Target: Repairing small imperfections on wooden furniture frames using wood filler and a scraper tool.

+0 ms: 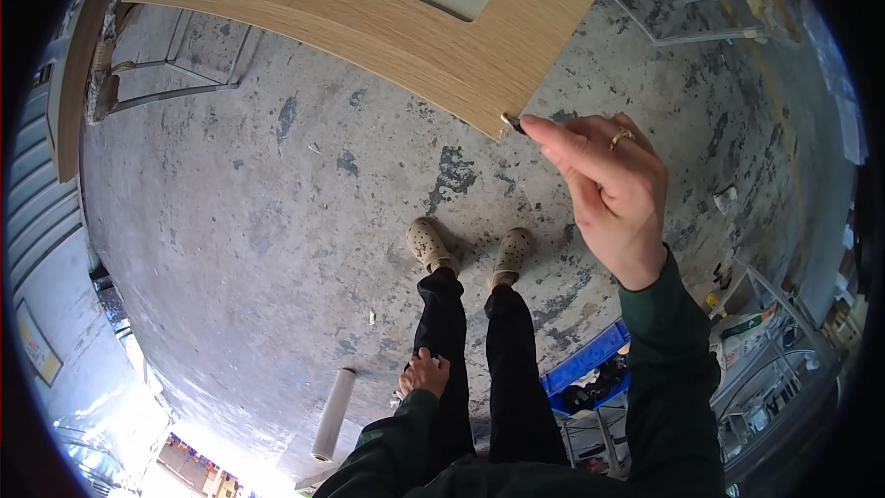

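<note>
worn grey concrete floor (277, 221), workshop clutter at right. right hand (613, 189) pinches small dark tool (512, 122) at wooden panel (442, 46) corner, pointing left. left hand (426, 374) rests loosely curled on thigh, empty.

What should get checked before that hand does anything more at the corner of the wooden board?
1. Right hand pinches a small dark tool: ok.
2. Tool tip touches the corner of the wooden panel: ok.
3. Left hand away from the corner, resting against the leg: ok.
4. Feet in beige clogs flat on the concrete floor: ok.
5. Panel held firm: cannot tell.
6. White roll underfoot: no, it lies aside: ok.
</note>
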Tool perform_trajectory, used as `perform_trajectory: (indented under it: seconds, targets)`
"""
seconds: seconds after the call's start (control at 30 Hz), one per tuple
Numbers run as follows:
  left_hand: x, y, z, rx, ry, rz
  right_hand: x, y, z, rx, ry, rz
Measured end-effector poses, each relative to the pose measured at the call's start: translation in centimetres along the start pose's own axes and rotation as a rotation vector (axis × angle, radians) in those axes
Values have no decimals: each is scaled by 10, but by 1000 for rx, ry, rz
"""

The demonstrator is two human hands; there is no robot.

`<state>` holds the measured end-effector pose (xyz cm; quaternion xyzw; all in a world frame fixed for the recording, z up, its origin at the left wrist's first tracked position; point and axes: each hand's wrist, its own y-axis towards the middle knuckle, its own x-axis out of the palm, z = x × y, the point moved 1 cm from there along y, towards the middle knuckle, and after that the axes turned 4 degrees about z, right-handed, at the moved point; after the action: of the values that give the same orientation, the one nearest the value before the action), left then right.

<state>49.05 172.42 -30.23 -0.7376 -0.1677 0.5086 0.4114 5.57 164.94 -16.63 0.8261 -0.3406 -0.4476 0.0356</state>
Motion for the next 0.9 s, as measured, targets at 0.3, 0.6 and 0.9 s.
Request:
perform_trajectory:
  seconds: [0.3,0.6,0.9]
  targets:
    - [2,0,2,7,-9,5,1,-20,-3,40,144,-101]
    - [-2,1,5,-44,-10,-78,7,-7,6,141,218,103]
    - [2,-2,1,33,5,55,-3,-18,-6,83,212,-67]
